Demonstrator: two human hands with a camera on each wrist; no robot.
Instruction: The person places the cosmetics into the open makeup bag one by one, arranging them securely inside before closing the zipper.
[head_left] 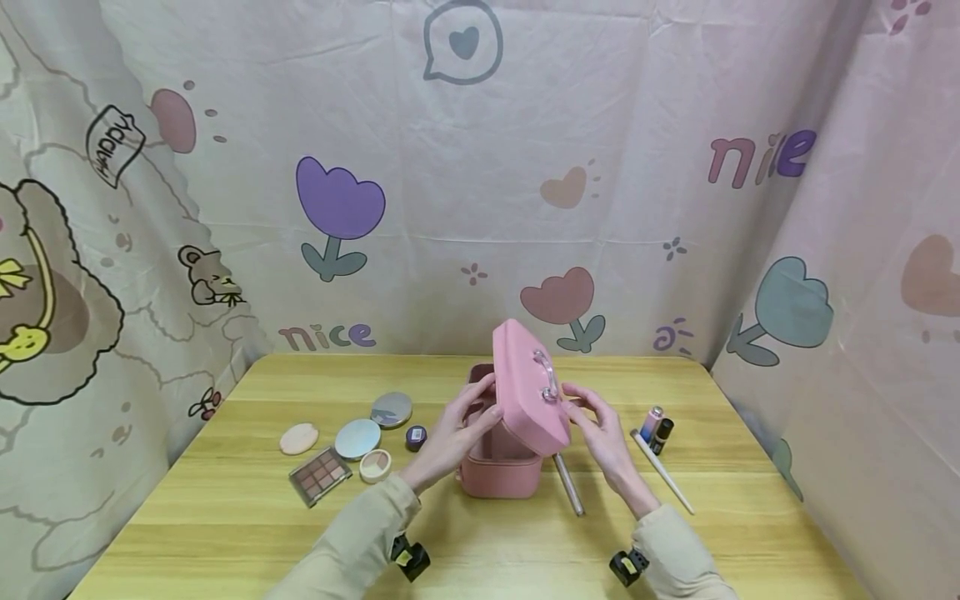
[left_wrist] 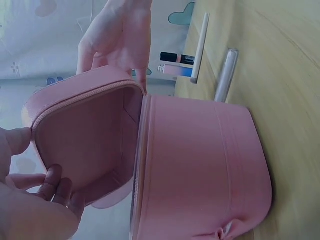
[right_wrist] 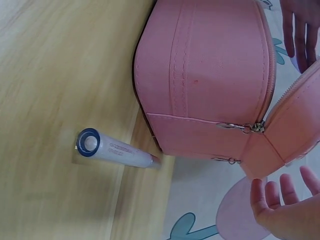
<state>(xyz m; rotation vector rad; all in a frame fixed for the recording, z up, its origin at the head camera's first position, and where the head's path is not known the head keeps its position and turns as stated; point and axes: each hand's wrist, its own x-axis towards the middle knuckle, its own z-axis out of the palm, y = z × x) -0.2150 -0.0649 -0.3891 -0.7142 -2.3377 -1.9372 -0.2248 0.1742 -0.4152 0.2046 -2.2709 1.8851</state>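
A pink cosmetic case (head_left: 501,480) stands upright on the table, its zipped lid (head_left: 528,392) raised and tilted to the right. My left hand (head_left: 454,433) pinches the lid's free edge. In the left wrist view its fingers (left_wrist: 52,182) reach inside the lid while the thumb stays at the rim. On the lid's other side, my right hand (head_left: 606,435) touches the outside near the hinge with its fingertips, fingers loosely bent, as the right wrist view shows. A metal handle (head_left: 547,377) sits on top of the lid. The bottom of the case is hidden.
Left of the case lie a powder puff (head_left: 298,438), an eyeshadow palette (head_left: 320,476), several round compacts (head_left: 357,439) and a small dark jar (head_left: 416,438). A silvery tube (head_left: 569,485) lies close on the right; farther right are a white stick (head_left: 664,473) and two small cosmetic tubes (head_left: 662,437).
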